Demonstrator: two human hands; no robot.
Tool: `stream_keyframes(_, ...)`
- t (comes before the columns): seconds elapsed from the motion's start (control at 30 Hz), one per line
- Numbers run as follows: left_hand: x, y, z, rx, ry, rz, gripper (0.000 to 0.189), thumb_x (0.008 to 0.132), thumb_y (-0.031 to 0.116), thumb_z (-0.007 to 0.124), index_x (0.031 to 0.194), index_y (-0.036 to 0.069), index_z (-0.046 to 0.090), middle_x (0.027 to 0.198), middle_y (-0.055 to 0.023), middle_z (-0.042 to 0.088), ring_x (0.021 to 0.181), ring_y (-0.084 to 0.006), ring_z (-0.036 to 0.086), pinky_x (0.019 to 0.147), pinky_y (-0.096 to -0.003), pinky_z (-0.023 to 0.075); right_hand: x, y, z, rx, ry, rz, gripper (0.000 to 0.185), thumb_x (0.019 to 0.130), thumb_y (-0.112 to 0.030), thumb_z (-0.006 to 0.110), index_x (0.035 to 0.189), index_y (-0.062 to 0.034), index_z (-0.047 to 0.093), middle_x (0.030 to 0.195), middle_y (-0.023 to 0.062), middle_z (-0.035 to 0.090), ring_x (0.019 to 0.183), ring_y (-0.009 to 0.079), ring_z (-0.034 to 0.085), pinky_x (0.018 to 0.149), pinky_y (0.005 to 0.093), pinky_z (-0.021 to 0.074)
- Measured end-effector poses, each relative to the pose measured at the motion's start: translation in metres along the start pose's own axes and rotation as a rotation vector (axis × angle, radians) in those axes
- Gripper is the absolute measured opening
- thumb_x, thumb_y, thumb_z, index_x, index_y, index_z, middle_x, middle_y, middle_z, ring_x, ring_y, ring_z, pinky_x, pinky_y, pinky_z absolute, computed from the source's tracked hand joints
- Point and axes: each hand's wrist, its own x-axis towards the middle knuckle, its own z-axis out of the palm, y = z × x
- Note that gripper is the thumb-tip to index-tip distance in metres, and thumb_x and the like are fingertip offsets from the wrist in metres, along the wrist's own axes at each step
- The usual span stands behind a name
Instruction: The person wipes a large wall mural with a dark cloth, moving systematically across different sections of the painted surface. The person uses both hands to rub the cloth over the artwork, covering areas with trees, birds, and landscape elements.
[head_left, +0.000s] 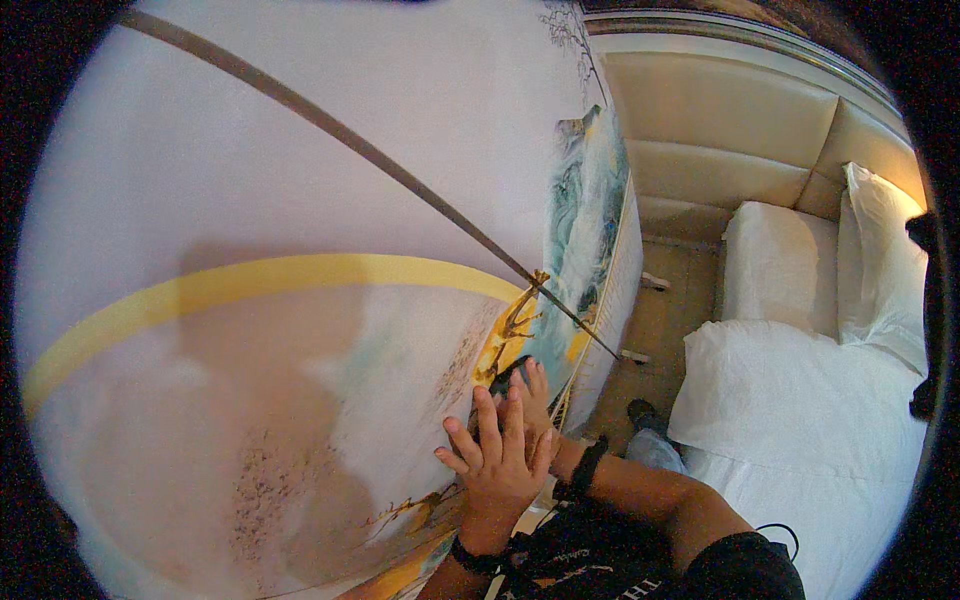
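My left hand (499, 461) is spread, fingers apart, back towards me, over a large printed surface (322, 165) and partly in front of my right hand (534, 401). The right hand's fingers point up the picture; its palm is hidden, so whether it holds anything is unclear. A dark patch (510, 377) shows beside its fingers; I cannot tell whether it is print or an object. Just above is a printed golden deer (510, 334). The print also has a yellow arc (300, 276) and teal marbling (574, 210). A long dark strip (375, 156) crosses it diagonally. Both wrists wear dark bands.
Right of the printed surface's edge lie a tan floor (664, 322), a bed with white bedding (795, 397), a pillow (877, 262) and a padded beige panel (727, 105). A dark shoe (641, 412) shows between the surface and the bed. Shadows fall across the print.
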Motion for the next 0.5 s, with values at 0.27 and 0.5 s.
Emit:
stream_keyframes(0.27,0.002,0.003,0.002,-0.108,0.044,-0.051,0.062,0.089,0.046,0.056,0.140,0.011,0.048,0.153,-0.0203,0.027,0.142,-0.0499,-0.007,0.102,-0.0630,-0.0214,0.047,0.043,-0.025,0.162,0.155,-0.090,0.065,0.091,-0.041,0.054,0.145,-0.0128,0.032,0.155,0.0237,0.014,0.140,0.0507,0.012,0.109,0.0654,0.0092)
stream_keyframes(0.5,0.001,0.005,0.004,-0.039,0.096,-0.044,0.062,0.089,0.046,0.055,0.140,0.012,0.048,0.153,-0.0192,0.027,0.142,-0.0492,-0.005,0.105,-0.0610,-0.0195,0.075,0.046,-0.044,0.187,0.180,0.045,0.070,0.091,-0.038,0.051,0.150,-0.0109,0.025,0.156,0.0250,0.012,0.142,0.0483,0.009,0.112,0.0607,0.0066)
